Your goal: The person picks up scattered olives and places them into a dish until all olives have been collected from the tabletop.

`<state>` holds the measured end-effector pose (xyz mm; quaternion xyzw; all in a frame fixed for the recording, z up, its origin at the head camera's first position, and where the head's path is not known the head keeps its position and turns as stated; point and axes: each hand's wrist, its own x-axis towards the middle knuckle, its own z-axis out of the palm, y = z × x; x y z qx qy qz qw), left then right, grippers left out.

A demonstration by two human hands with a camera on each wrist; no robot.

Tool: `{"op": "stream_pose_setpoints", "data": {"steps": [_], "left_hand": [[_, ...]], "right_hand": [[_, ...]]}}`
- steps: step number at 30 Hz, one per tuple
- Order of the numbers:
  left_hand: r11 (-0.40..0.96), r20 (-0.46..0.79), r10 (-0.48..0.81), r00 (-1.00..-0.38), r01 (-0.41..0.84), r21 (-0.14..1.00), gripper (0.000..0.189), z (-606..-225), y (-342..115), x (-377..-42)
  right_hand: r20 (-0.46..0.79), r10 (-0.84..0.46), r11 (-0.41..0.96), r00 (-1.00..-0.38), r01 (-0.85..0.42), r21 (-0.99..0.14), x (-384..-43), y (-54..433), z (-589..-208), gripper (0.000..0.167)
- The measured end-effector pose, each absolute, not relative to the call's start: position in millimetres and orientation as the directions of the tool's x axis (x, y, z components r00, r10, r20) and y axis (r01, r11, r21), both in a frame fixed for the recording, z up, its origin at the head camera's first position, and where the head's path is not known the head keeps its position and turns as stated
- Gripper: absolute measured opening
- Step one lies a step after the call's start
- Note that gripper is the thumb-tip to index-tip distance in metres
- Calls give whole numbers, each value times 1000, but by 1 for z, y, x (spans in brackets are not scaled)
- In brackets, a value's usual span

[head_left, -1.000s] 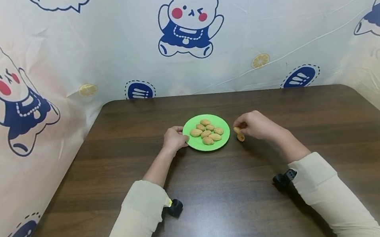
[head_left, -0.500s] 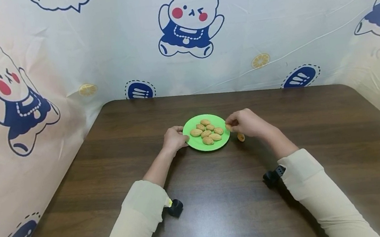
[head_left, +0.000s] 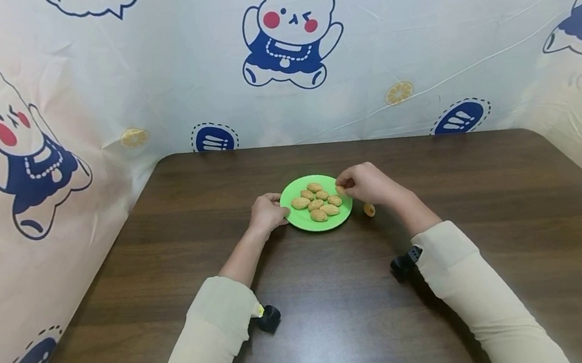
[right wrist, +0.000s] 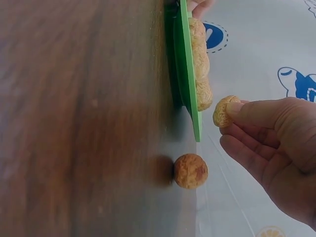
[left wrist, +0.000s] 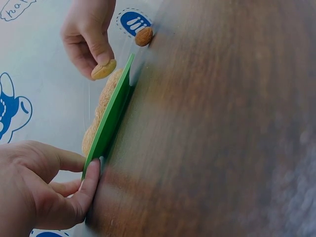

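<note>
A round light green plate (head_left: 303, 221) holds several oval, tan nuts in wrinkled shells (head_left: 316, 205). My left hand (head_left: 267, 213) grips its left rim, thumb and fingers on opposite faces in the left wrist view. Over the right side of the plate, my right hand (head_left: 373, 184) pinches one tan nut (right wrist: 224, 111) between thumb and fingertips. In the right wrist view that nut is held apart from those on the plate. One browner nut (head_left: 369, 210) lies on the table just right of the plate, below my right hand.
The dark wood table (head_left: 321, 325) ends at a wall sheet (head_left: 198, 65) printed with cartoon figures, at the back and both sides. Small black wrist cameras (head_left: 269, 319) sit at both sleeve cuffs.
My right hand has moved left with the pinched nut, from beside the browner nut to above the plate's right side. My left hand and the plate have stayed in place.
</note>
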<state>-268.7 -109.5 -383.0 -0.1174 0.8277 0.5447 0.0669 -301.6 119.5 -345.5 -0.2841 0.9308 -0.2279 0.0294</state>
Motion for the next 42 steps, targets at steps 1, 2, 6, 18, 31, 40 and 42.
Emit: {"op": "stream_pose_setpoints", "data": {"steps": [1, 2, 6, 18, 31, 40, 42], "left_hand": [[380, -239, -122, -963, -267, 886, 47, -383, -110, -269], [380, -239, -122, -963, -268, 885, 47, -383, -110, -268], [383, -243, -123, -962, -272, 883, 47, -382, -110, -268], [362, -244, -118, -962, -271, 892, 47, -382, -109, -268], [364, -244, -115, -963, -270, 891, 48, -382, -109, -268], [377, -224, -96, -970, -244, 894, 47, -384, -111, -269], [378, -225, -96, -970, -245, 893, 47, -384, -111, -269]], "right_hand": [[74, -539, 735, -839, -512, -444, -303, 118, -346, 18], [73, -536, 736, -841, -508, -448, -303, 118, -345, 18], [71, -527, 739, -847, -498, -455, -307, 115, -346, 17], [28, -513, 759, -858, -469, -452, -318, 110, -355, 20], [-14, -491, 781, -871, -434, -449, -321, 110, -357, 21], [-19, -508, 775, -861, -448, -445, -319, 110, -355, 22], [-13, -519, 771, -854, -462, -438, -319, 110, -355, 22]]}}
